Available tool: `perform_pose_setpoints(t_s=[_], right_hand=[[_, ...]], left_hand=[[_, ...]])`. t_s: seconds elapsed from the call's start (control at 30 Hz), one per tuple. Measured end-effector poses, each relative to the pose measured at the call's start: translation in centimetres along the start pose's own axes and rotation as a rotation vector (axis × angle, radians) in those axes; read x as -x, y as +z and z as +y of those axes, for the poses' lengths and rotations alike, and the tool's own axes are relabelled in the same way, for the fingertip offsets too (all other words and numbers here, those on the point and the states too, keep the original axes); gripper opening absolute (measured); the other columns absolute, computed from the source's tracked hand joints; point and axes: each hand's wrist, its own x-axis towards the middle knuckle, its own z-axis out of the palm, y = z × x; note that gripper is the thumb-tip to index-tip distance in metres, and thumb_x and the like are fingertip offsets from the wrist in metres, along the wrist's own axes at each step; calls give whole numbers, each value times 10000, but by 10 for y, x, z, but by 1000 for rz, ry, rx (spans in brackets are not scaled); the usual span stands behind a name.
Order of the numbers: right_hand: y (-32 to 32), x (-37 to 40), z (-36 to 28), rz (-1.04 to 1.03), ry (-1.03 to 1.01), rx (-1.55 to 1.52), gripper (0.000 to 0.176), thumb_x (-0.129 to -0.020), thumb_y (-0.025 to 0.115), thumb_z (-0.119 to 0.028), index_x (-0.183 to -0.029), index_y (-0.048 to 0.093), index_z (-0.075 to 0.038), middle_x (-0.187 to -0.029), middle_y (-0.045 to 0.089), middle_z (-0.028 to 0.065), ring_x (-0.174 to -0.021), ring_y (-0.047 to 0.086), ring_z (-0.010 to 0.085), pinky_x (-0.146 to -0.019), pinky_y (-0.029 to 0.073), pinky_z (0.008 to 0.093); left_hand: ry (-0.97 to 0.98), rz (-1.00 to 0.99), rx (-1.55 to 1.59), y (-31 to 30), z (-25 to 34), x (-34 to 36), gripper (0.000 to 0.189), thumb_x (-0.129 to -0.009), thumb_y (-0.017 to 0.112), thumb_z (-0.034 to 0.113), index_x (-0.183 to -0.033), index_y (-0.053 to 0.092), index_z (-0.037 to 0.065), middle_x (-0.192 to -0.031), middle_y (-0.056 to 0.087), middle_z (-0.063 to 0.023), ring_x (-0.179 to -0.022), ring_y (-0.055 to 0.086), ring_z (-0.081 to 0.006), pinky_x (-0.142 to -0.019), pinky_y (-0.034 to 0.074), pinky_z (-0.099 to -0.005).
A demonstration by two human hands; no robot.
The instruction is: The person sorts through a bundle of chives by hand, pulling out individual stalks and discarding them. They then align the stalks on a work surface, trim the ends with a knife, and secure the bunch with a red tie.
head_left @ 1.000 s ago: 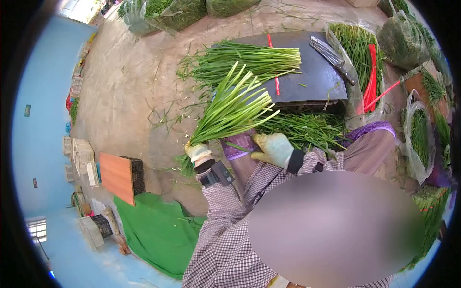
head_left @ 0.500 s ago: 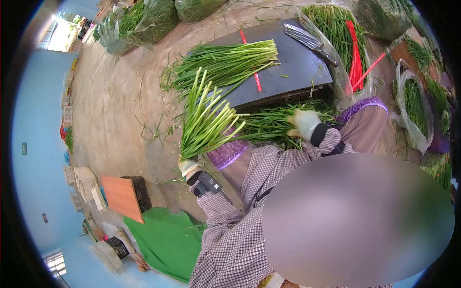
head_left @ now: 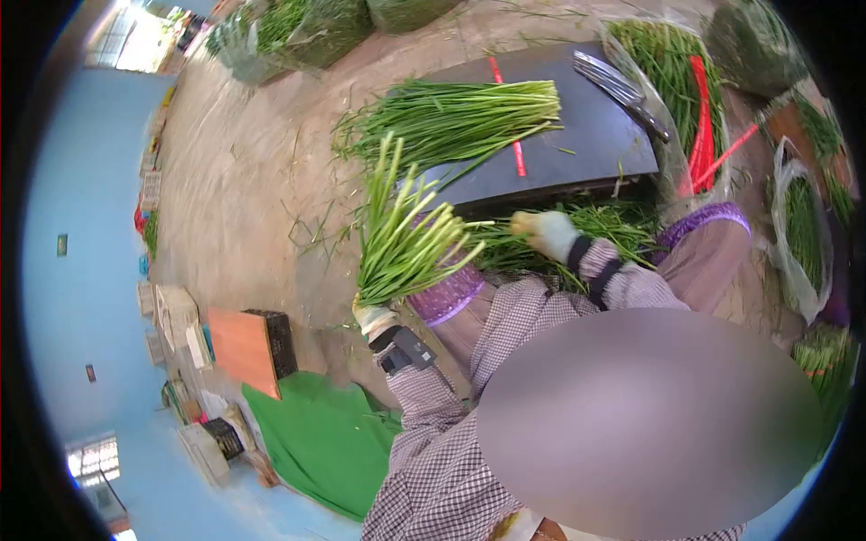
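Observation:
My left hand (head_left: 374, 318), in a pale work glove, is closed round the lower part of a bunch of garlic chives (head_left: 410, 248). Their pale cut ends fan out up and to the right. My right hand (head_left: 548, 235), also gloved, hangs with curled fingers over loose chives (head_left: 613, 232) heaped across my lap; I cannot tell what its fingers hold. In front of me, a larger pile of chives (head_left: 478, 113) lies on a dark board (head_left: 595, 144), over a red tie strip (head_left: 520, 159). A knife (head_left: 622, 90) rests near the board's far right corner.
Right of the board, an open plastic bag of chives (head_left: 663, 63) has red strips (head_left: 702, 126) on top. Another bag of greens (head_left: 801, 225) stands farther right. Full bags (head_left: 316, 41) sit at the back. A green cloth (head_left: 316, 442) and an orange panel (head_left: 244, 352) are at left.
My right hand has moved left over the lap chives, nearer the held bunch. My left hand still grips its bunch. The whole view has shifted slightly, with the scene sliding right.

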Motion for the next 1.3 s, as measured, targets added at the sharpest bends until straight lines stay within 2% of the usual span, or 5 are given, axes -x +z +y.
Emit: perform_pose_setpoints(t_s=[0.27,0.53,0.7,0.97,1.3], right_hand=[[-89,73,-51,-197,170,356,691,-799,740,-555,-1334,607,-138,-1212,657,121,-1129,636,292,-904,531,432],[-73,2,-118,-85,-118,-1481,510,-963,690,-283,-1367,557,0,-1264,656,97,-1132,605,172,-982,495,330],[-73,16,-108,277,205,-950,206,-946,661,-212,-988,688,-12,-833,635,8,-773,555,103,-702,463,270],[-79,-2,-109,-16,-23,-1479,406,-972,676,-209,-1316,598,-10,-1189,681,78,-1060,625,147,-957,496,309],[-70,34,-54,420,331,-1114,330,-1012,589,-307,-880,707,-28,-737,663,-1,-637,569,68,-587,465,230]], left_hand=[[-6,-44,221,25,15,28,413,-970,427,266,-1142,674,-17,-1124,716,-193,-1005,692,-368,-905,559,-530],[196,-311,415,50,28,22,235,-993,506,192,-950,686,47,-899,718,-82,-825,673,-214,-783,567,-383],[65,-440,833,57,50,32,120,-963,533,120,-934,628,53,-804,628,-23,-794,607,-185,-794,512,-319],[20,-511,1077,83,70,48,98,-975,539,142,-995,577,54,-769,532,2,-758,519,-145,-757,474,-289],[-40,-650,1255,78,71,41,160,-930,598,75,-1078,561,27,-776,488,6,-747,483,-129,-755,457,-273]])
